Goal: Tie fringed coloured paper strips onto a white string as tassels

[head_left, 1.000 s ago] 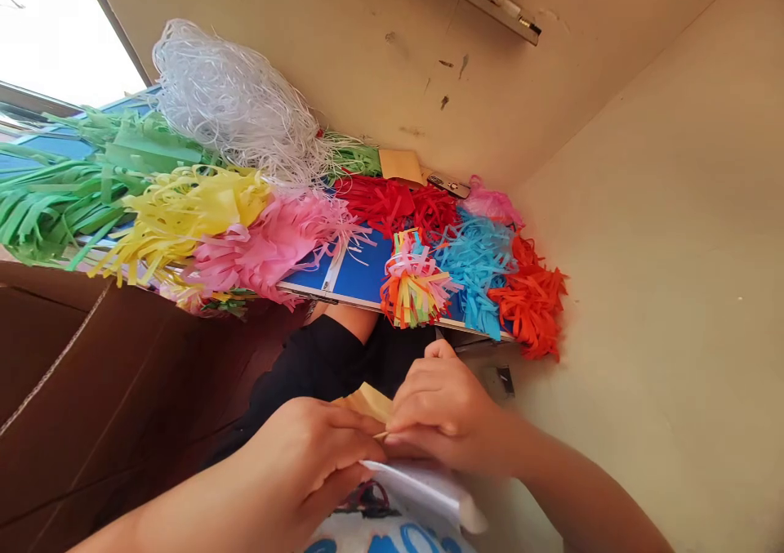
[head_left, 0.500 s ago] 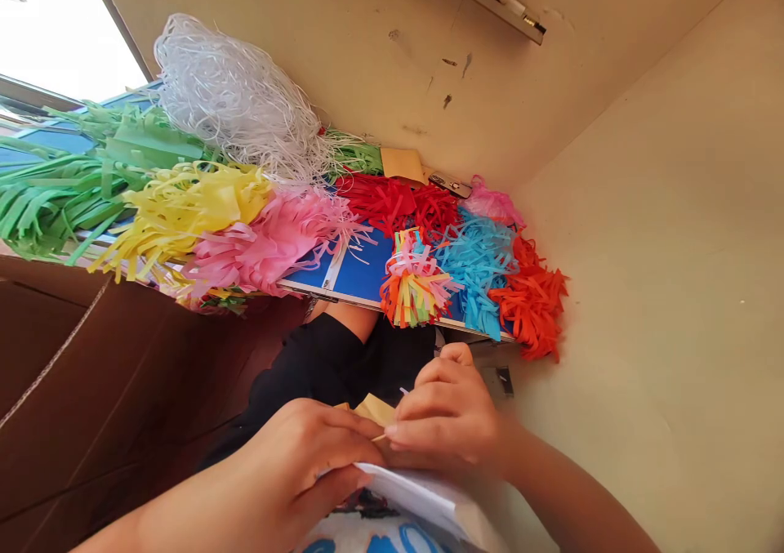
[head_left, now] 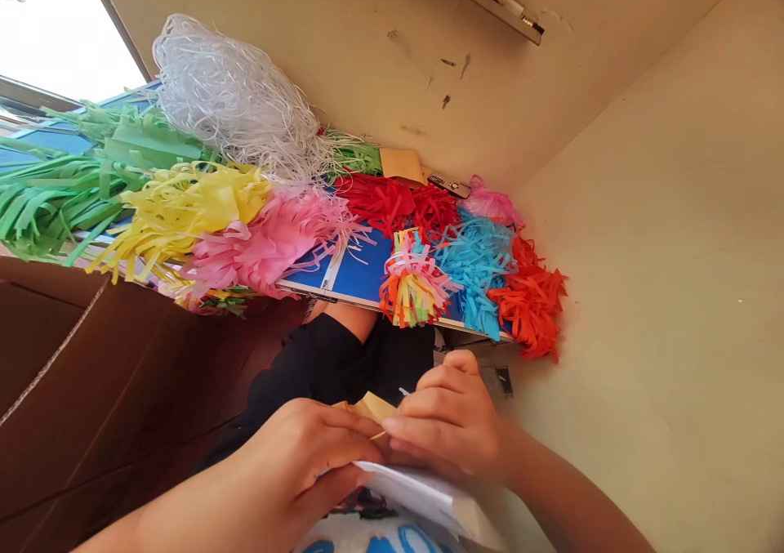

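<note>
Close to my body, my left hand (head_left: 309,455) is closed with its thumb and fingers pinching a sheet of white paper (head_left: 416,488). Several folded tan paper pieces (head_left: 375,407) stick up just beyond those fingers. My right hand (head_left: 444,414) is curled, its thumb and index fingertips meeting at a thin tan edge beside the left fingertips. A small white tip (head_left: 403,391) shows next to the right knuckles; what it belongs to is hidden. Both hands hover over my lap in black shorts (head_left: 312,365).
A blue folding table (head_left: 367,271) carries bundles of cut paper strips: green (head_left: 55,198), yellow (head_left: 202,202), pink (head_left: 269,243), red (head_left: 392,198), light blue (head_left: 478,259) and orange-red (head_left: 532,300). White string (head_left: 233,95) is heaped behind. A multicoloured tassel (head_left: 416,283) hangs over the front edge. Walls enclose the right.
My right hand has shifted very slightly downward, its fingertips staying against the tan edge. My left hand keeps its hold on the white paper. The table's contents look the same.
</note>
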{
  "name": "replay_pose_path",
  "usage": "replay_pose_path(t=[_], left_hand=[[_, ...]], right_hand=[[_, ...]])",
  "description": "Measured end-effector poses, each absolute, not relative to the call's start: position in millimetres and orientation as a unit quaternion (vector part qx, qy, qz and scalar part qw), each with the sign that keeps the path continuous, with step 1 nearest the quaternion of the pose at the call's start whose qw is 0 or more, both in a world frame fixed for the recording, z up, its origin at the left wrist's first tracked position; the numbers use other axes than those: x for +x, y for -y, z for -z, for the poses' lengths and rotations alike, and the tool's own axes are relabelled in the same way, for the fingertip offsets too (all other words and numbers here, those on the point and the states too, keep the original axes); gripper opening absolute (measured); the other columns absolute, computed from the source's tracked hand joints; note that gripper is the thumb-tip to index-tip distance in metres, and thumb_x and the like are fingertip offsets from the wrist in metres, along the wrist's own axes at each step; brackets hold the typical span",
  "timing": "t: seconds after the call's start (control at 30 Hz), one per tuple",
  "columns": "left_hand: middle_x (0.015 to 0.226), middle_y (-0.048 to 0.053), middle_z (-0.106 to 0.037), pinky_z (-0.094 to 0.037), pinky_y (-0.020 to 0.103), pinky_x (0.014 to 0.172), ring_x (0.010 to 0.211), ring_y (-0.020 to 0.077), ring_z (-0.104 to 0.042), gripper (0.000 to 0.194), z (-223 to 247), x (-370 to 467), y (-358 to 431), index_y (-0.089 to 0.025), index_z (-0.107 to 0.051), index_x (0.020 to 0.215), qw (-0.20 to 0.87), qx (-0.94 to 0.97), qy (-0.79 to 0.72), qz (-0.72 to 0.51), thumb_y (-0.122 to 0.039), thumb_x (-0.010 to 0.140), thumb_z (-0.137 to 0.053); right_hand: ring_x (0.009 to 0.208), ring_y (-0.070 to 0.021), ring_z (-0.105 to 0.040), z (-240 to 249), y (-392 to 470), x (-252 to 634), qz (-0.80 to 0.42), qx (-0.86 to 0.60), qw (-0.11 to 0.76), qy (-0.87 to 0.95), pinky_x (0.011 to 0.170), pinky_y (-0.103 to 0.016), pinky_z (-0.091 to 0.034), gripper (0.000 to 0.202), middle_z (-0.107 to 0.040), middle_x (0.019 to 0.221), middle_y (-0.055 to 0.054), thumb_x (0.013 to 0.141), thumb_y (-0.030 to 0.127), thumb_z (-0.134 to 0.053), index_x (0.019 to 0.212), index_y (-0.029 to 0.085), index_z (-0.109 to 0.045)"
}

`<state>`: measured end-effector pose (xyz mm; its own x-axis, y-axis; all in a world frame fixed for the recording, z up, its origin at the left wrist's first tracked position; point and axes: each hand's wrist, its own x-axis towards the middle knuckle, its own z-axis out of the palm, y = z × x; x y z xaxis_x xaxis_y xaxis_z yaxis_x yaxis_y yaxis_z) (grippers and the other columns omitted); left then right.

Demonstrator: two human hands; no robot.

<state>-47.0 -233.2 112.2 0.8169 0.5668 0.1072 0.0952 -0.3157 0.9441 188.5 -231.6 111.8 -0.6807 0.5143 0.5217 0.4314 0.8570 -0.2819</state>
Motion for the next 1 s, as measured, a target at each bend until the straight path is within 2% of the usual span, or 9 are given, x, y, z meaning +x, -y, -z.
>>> replay_pose_path(t=[0.13, 0.27, 0.47, 0.63, 0.83, 0.9, 0.93, 0.97, 1.0], left_hand=[[0.104, 0.002, -0.072, -0.049, 0.020, 0.087, 0.098, 0.0145, -0.067, 0.026, -111.3, -47.1, 234.0, -0.025, -0.067, 0.108, 0.531, 0.790, -0.218, -0.217, -0.016, 0.095, -0.047], [0.104, 0.002, -0.073, -0.050, 0.018, 0.084, 0.095, 0.0138, -0.068, 0.025, -110.4, -46.9, 234.4, -0.025, -0.068, 0.105, 0.515, 0.798, -0.223, -0.221, -0.016, 0.095, -0.047], [0.102, 0.003, -0.074, -0.051, 0.020, 0.085, 0.096, 0.0159, -0.069, 0.026, -110.4, -47.5, 233.8, -0.025, -0.070, 0.106, 0.519, 0.793, -0.227, -0.224, -0.019, 0.095, -0.047], [0.108, 0.005, -0.073, -0.051, 0.022, 0.088, 0.100, 0.0168, -0.067, 0.027, -114.9, -45.7, 231.4, -0.026, -0.070, 0.108, 0.556, 0.772, -0.218, -0.220, -0.020, 0.096, -0.046], [0.100, 0.003, -0.075, -0.052, 0.019, 0.079, 0.089, 0.0157, -0.069, 0.026, -108.2, -49.9, 232.5, -0.027, -0.072, 0.102, 0.508, 0.797, -0.234, -0.226, -0.022, 0.094, -0.048], [0.105, 0.003, -0.074, -0.053, 0.018, 0.080, 0.094, 0.0170, -0.069, 0.023, -99.9, -52.4, 233.6, -0.028, -0.072, 0.105, 0.473, 0.802, -0.277, -0.237, -0.025, 0.092, -0.052], [0.106, 0.002, -0.074, -0.053, 0.018, 0.080, 0.095, 0.0175, -0.069, 0.023, -96.1, -52.6, 233.5, -0.029, -0.072, 0.106, 0.461, 0.798, -0.301, -0.246, -0.027, 0.092, -0.054], [0.105, 0.002, -0.075, -0.053, 0.018, 0.078, 0.093, 0.0176, -0.070, 0.023, -93.1, -51.9, 233.0, -0.028, -0.072, 0.107, 0.456, 0.791, -0.320, -0.253, -0.029, 0.091, -0.055], [0.100, 0.002, -0.075, -0.053, 0.017, 0.075, 0.089, 0.0171, -0.070, 0.023, -91.3, -50.0, 232.1, -0.027, -0.073, 0.105, 0.457, 0.783, -0.332, -0.261, -0.031, 0.091, -0.055]], right_hand=[[0.076, -0.0118, -0.059, -113.0, 233.7, 190.4, -0.049, -0.264, 0.298, 0.916, 0.077, -0.036, -0.031, 0.015, -0.073, 0.084, 0.004, 0.093, 0.027, -0.061, 0.106, 0.025, -0.068], [0.083, -0.0115, -0.059, -113.1, 236.8, 197.1, 0.004, -0.246, 0.268, 0.932, 0.079, -0.036, -0.032, 0.019, -0.075, 0.095, 0.007, 0.092, 0.026, -0.064, 0.110, 0.027, -0.067], [0.085, -0.0125, -0.061, -111.4, 236.3, 200.4, 0.000, -0.217, 0.272, 0.938, 0.079, -0.036, -0.033, 0.013, -0.076, 0.100, 0.005, 0.094, 0.024, -0.060, 0.103, 0.025, -0.069], [0.085, -0.0136, -0.062, -107.9, 235.0, 193.8, -0.181, -0.259, 0.336, 0.887, 0.082, -0.036, -0.038, 0.020, -0.073, 0.092, 0.001, 0.098, 0.032, -0.052, 0.090, 0.025, -0.069], [0.077, -0.0155, -0.061, -97.9, 232.9, 196.6, -0.483, -0.358, 0.397, 0.693, 0.069, -0.029, -0.049, 0.034, -0.063, 0.084, -0.003, 0.084, 0.052, -0.067, 0.069, 0.022, -0.069], [0.082, -0.0179, -0.062, -101.1, 236.6, 203.7, -0.490, -0.368, 0.462, 0.641, 0.072, -0.030, -0.051, 0.038, -0.062, 0.088, -0.004, 0.083, 0.061, -0.062, 0.079, 0.024, -0.070], [0.088, -0.0201, -0.062, -104.7, 240.3, 206.8, -0.469, -0.368, 0.481, 0.642, 0.077, -0.033, -0.051, 0.042, -0.062, 0.095, -0.005, 0.082, 0.066, -0.059, 0.095, 0.027, -0.070], [0.095, -0.0224, -0.061, -109.2, 245.2, 208.6, -0.443, -0.370, 0.478, 0.662, 0.083, -0.035, -0.051, 0.053, -0.062, 0.104, -0.007, 0.080, 0.068, -0.060, 0.116, 0.030, -0.064], [0.101, -0.0243, -0.060, -114.1, 250.5, 208.9, -0.414, -0.379, 0.453, 0.693, 0.087, -0.037, -0.050, 0.071, -0.061, 0.113, -0.009, 0.077, 0.068, -0.064, 0.135, 0.031, -0.050]])
